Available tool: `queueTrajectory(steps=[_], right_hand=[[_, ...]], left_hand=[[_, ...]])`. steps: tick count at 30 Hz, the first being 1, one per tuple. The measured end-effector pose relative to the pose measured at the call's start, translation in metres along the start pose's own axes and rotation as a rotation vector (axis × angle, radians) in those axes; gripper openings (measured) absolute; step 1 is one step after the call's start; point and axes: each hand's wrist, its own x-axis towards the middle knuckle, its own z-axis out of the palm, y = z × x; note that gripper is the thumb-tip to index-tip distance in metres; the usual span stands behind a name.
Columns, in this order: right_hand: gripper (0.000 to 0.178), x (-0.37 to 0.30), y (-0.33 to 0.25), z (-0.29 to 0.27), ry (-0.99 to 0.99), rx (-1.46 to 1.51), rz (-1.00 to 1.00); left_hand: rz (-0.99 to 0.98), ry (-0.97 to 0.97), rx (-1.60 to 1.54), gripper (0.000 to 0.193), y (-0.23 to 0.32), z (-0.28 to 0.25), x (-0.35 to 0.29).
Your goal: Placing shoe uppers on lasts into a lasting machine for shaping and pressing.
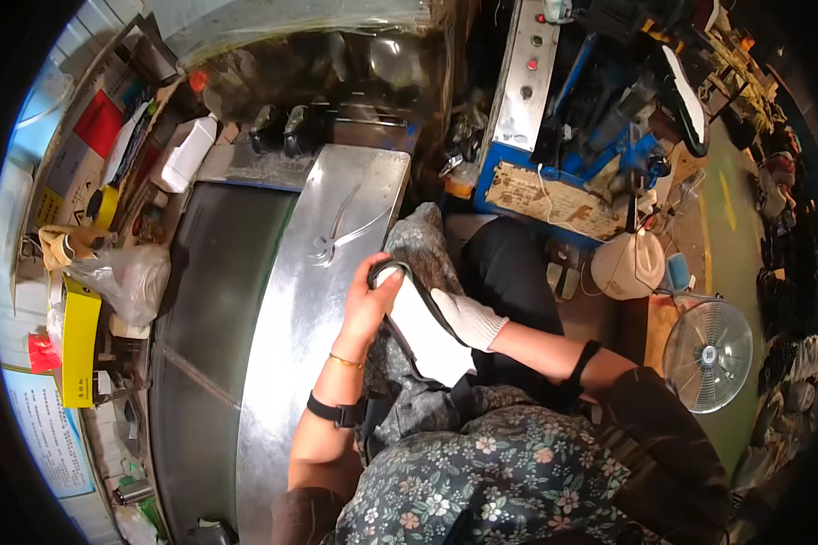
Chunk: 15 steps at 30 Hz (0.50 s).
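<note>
A shoe with a flat white bottom and a black rim lies over my lap, its white side up. My bare left hand grips its far end, the thumb on the white bottom and the fingers around the black rim. A white knit glove covers my right hand, which is closed on the shoe's right edge; its fingertips are partly hidden. Beneath the shoe is a grey cloth draped over my legs.
Left of me runs a metal ledge beside a dark conveyor belt. Two black shoes stand at its far end. A blue machine, a white bucket and a fan are to the right.
</note>
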Motion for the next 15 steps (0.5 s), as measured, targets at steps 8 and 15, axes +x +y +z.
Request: queueTrajectory(steps=[8, 15], right_hand=[[0.05, -0.001, -0.051, -0.027, -0.002, -0.626, -0.288], [0.071, -0.019, -0.004, -0.005, -0.144, 0.501, -0.08]], left_hand=[[-0.052, -0.073, -0.006, 0.042, 0.003, -0.001, 0.024], [-0.067, -0.225, -0.334, 0.048, 0.001, -0.011, 0.018]])
